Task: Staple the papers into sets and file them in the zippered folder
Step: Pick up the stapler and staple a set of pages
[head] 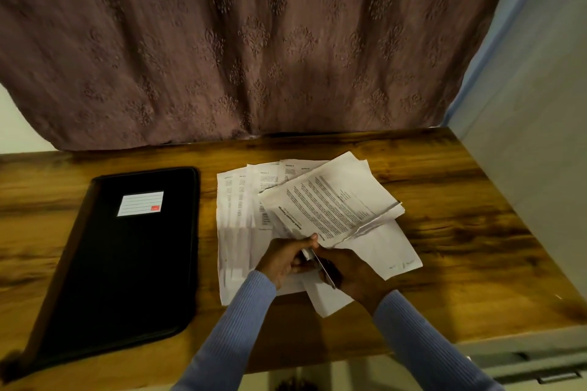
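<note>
While the set of papers (330, 203) is held tilted above the desk, its near corner sits between both hands. Left hand (286, 255) curls round that corner, thumb on top, pinching it. Right hand (349, 273) grips a slim silver stapler (320, 267), fingers wrapped round it, nose at the paper corner; whether its jaws are pressed together cannot be told. Loose printed sheets (238, 216) lie fanned flat beneath and to the left of the held set. Zippered folder (127, 257), black, closed, white label on the cover, lies flat, left of the sheets, apart from them. All rest on a wooden desk (460, 247). Brown patterned curtain (254, 41) hangs behind. Blue ribbed sleeves on both forearms.
</note>
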